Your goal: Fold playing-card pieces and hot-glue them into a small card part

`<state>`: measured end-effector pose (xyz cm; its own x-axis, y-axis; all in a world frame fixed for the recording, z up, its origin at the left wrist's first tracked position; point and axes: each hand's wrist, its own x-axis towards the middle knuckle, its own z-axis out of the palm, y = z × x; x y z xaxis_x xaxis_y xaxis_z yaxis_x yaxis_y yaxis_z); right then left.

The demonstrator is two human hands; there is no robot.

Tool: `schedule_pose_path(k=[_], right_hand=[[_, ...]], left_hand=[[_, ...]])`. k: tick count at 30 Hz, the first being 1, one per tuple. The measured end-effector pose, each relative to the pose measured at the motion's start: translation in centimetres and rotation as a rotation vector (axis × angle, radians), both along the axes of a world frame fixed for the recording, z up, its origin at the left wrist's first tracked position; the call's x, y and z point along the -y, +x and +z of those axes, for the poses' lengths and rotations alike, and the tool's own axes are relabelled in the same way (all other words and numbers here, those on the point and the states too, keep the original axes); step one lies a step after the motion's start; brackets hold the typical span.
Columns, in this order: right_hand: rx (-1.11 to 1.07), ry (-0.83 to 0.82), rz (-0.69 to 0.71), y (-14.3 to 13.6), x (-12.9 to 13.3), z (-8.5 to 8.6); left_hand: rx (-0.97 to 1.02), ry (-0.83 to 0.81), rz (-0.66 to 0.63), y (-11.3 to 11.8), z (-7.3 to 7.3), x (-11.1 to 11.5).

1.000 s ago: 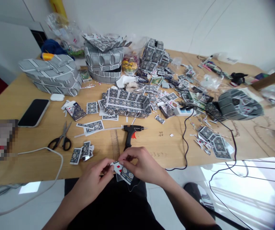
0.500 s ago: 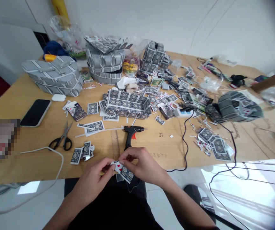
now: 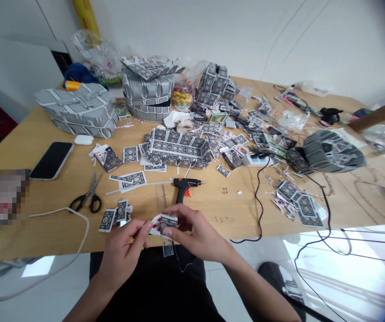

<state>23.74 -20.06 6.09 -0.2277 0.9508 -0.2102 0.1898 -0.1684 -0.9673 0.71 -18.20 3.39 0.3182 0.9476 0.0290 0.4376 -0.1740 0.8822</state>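
Between my hands, just over the table's front edge, is a folded playing card (image 3: 168,220) with a dark patterned back and a white face with red marks. My right hand (image 3: 195,230) grips it with the thumb across the patterned side. The fingertips of my left hand (image 3: 127,243) pinch its white left end. A clear ruler (image 3: 167,249) lies beneath the card and sticks out past the edge. Beyond my right hand rests a black glue gun (image 3: 181,188) with an orange trigger. Left of my left hand are several small card pieces (image 3: 121,211).
Black-handled scissors (image 3: 90,194) and a phone (image 3: 52,160) lie at left. An open box made of cards (image 3: 179,150) stands mid-table, with card baskets (image 3: 78,109) and scattered cards behind. A black cable (image 3: 262,201) runs across the right side to a power strip (image 3: 255,159).
The card has been turned between my hands and now lies more level, with its patterned side under my right thumb. My left hand has shifted slightly left.
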Motion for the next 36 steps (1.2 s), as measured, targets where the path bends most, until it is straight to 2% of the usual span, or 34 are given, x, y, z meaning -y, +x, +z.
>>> schedule_pose_path(k=[4,8,12,15,22,27,30,36], right_hand=[[0.001,-0.067,0.049,-0.5,0.2,0.1],[0.074,-0.043,0.020,-1.3,0.4,0.0],[0.159,-0.011,0.000,-1.6,0.3,-0.2],[0.202,0.029,-0.008,-1.4,0.2,-0.1],[0.232,0.149,-0.032,-1.0,0.2,0.4],[0.264,0.191,0.024,-1.5,0.3,0.3],[0.263,0.240,0.035,-1.6,0.3,0.3],[0.271,0.378,-0.045,-1.3,0.3,0.2]], left_hand=[[-0.006,0.139,0.013,0.0,-0.2,0.0],[-0.005,0.303,0.008,0.2,-0.6,0.1],[-0.054,0.250,0.020,0.5,-0.8,0.2],[-0.054,0.224,-0.033,0.5,-0.9,0.3],[-0.051,0.333,-0.132,0.2,-1.8,0.8],[-0.077,0.433,-0.204,0.3,-1.9,0.9],[-0.087,0.493,-0.203,0.5,-1.7,0.6],[-0.136,0.593,-0.142,0.5,-2.0,0.2]])
